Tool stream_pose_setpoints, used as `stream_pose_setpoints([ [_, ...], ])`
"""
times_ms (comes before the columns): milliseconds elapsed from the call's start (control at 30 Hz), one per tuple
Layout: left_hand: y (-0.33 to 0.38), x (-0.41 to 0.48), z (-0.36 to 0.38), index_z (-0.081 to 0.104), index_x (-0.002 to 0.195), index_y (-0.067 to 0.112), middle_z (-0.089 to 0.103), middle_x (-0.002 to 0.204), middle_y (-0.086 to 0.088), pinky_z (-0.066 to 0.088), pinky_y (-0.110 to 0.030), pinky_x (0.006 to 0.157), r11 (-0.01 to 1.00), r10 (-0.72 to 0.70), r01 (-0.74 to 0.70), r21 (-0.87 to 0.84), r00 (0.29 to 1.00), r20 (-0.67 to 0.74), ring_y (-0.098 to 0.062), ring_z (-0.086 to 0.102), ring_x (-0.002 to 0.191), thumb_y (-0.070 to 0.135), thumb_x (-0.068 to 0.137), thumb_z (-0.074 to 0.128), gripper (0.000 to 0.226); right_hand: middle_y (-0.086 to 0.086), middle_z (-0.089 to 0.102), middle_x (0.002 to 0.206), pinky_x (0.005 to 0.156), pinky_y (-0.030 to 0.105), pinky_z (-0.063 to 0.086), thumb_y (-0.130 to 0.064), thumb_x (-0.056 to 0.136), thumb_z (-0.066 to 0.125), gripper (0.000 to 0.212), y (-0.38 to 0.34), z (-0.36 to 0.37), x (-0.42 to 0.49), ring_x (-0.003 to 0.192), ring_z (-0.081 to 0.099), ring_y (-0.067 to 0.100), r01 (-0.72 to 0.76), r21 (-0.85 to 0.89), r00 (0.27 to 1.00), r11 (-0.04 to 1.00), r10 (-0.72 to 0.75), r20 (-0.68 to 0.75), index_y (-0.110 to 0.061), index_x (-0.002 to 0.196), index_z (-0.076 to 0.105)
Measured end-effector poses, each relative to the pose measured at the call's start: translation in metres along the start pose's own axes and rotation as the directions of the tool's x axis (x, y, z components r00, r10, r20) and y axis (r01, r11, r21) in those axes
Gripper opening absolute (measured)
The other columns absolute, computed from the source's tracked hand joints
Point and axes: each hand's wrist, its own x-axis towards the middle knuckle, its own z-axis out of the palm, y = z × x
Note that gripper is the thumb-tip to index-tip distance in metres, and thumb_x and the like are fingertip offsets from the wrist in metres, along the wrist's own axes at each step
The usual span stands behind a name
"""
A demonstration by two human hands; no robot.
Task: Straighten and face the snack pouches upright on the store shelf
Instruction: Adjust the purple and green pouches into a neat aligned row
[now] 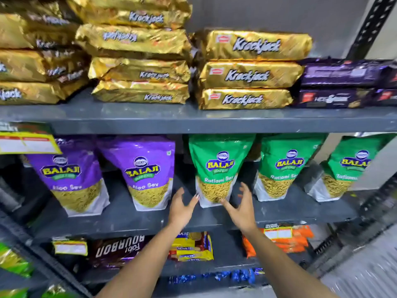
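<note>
While both hands, left (181, 208) and right (241, 209), flank the upright green pouch (217, 168) on the shelf (120, 214), each grip is released, fingers spread.

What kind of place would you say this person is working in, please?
Most likely a grocery shop aisle: grey metal shelves stocked with stacked Krackjack packs, rows of Balaji snack pouches, and a yellow price label.

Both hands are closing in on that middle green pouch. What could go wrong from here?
1. The left hand and right hand flank only the base of the green Balaji Ratlami Sev pouch; squeezing low could tip its top backward or forward.
2. The neighbouring green Ratlami Sev pouch stands close on the right; the right hand could nudge it.
3. The grey metal shelf has open space in front, so a pushed pouch may slide.
</note>
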Motion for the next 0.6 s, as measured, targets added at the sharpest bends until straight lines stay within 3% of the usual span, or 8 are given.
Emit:
stream_pose_setpoints([
  [67,0.015,0.021,0.011,0.024,0.148,0.006,0.031,0.155,-0.011,0.026,-0.035,0.116,0.994,-0.112,0.113,-0.008,0.989,0.095,-0.024,0.032,0.143,0.032,0.084,0.068,0.081,0.006,0.032,0.155,0.114,0.035,0.033,-0.029,0.075,0.079,0.097,0.006,-0.007,0.011,0.142,0.034,0.021,-0.081,-0.010,0.983,0.997,0.082,0.166,-0.013,0.150,0.020],
  [133,0.025,0.033,0.018,0.018,0.150,0.010,0.031,0.155,-0.009,0.030,-0.032,0.114,0.995,-0.099,0.102,-0.006,0.982,0.163,-0.021,0.032,0.142,0.027,0.085,0.069,0.085,0.003,0.033,0.154,0.114,0.040,0.034,-0.028,0.078,0.077,0.097,0.003,-0.009,0.019,0.143,0.033,0.021,-0.114,0.032,0.960,0.993,0.101,0.262,-0.016,0.152,0.015],
  [200,0.028,0.038,0.024,0.038,0.141,0.009,0.049,0.144,-0.009,0.043,-0.014,0.097,0.999,-0.049,0.049,0.005,0.975,0.217,-0.016,0.050,0.125,0.019,0.088,0.065,0.060,0.003,0.044,0.147,0.108,0.038,0.041,-0.025,0.082,0.073,0.086,0.003,-0.008,0.026,0.135,0.045,0.023,-0.112,0.039,0.949,0.993,0.095,0.301,-0.016,0.149,0.021],
  [267,0.029,0.037,0.028,0.053,0.128,0.007,0.061,0.128,-0.006,0.043,0.001,0.074,0.999,-0.005,-0.004,0.037,0.972,0.234,-0.012,0.056,0.111,0.017,0.092,0.059,0.038,0.005,0.050,0.141,0.105,0.039,0.044,-0.026,0.083,0.071,0.076,0.002,-0.004,0.027,0.129,0.051,0.025,-0.094,0.008,0.956,0.996,0.088,0.280,-0.015,0.145,0.028],
  [333,0.027,0.033,0.027,0.056,0.126,0.010,0.064,0.123,-0.001,0.042,-0.002,0.072,1.000,-0.005,-0.001,0.028,0.974,0.227,-0.012,0.058,0.111,0.021,0.092,0.058,0.036,0.007,0.052,0.137,0.104,0.041,0.044,-0.024,0.084,0.070,0.069,0.003,-0.002,0.023,0.126,0.052,0.025,-0.080,0.020,0.962,0.997,0.072,0.265,-0.015,0.141,0.033],
  [467,0.016,0.031,0.025,0.055,0.128,0.019,0.064,0.124,0.004,0.043,-0.022,0.094,1.000,-0.016,0.020,-0.013,0.973,0.231,-0.013,0.057,0.118,0.029,0.092,0.058,0.037,0.008,0.050,0.138,0.104,0.042,0.045,-0.023,0.084,0.070,0.068,0.005,0.000,0.012,0.125,0.052,0.025,-0.009,0.015,0.972,1.000,0.005,0.234,-0.016,0.141,0.034],
  [533,0.014,0.028,0.025,0.053,0.131,0.020,0.062,0.126,0.004,0.040,-0.024,0.096,0.999,-0.009,0.018,-0.035,0.971,0.238,-0.012,0.055,0.118,0.028,0.093,0.057,0.038,0.008,0.045,0.142,0.106,0.044,0.043,-0.024,0.083,0.070,0.072,0.006,0.002,0.010,0.129,0.049,0.026,0.009,0.007,0.973,1.000,-0.011,0.232,-0.017,0.144,0.032],
  [600,0.010,0.028,0.024,0.052,0.132,0.020,0.061,0.128,0.004,0.039,-0.025,0.098,0.999,-0.009,0.020,-0.047,0.973,0.232,-0.013,0.054,0.121,0.028,0.093,0.057,0.040,0.008,0.043,0.143,0.107,0.037,0.041,-0.023,0.083,0.069,0.075,0.005,0.004,0.005,0.132,0.045,0.023,0.019,0.007,0.972,1.000,-0.020,0.236,-0.018,0.147,0.030],
])
